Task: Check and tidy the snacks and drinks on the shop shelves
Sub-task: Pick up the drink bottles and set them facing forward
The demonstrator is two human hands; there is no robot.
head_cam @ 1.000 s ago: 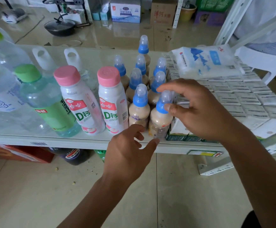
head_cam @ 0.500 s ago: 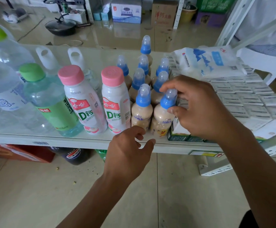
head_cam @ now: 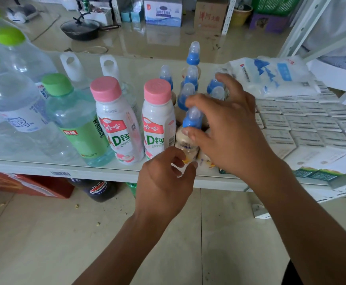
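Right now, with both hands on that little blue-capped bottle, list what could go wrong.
The front bottle, pinched at its neck by the right hand and at its base by the left hand, stands near the shelf edge; a slip could drop it to the floor.
The small bottles behind stand close together; a nudge could topple several.

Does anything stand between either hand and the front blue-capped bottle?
Nothing visible does. The right hand holds the front bottle at its blue cap, thumb below and forefinger above. The left hand is at the bottle's base, by the shelf edge; whether it touches is unclear.
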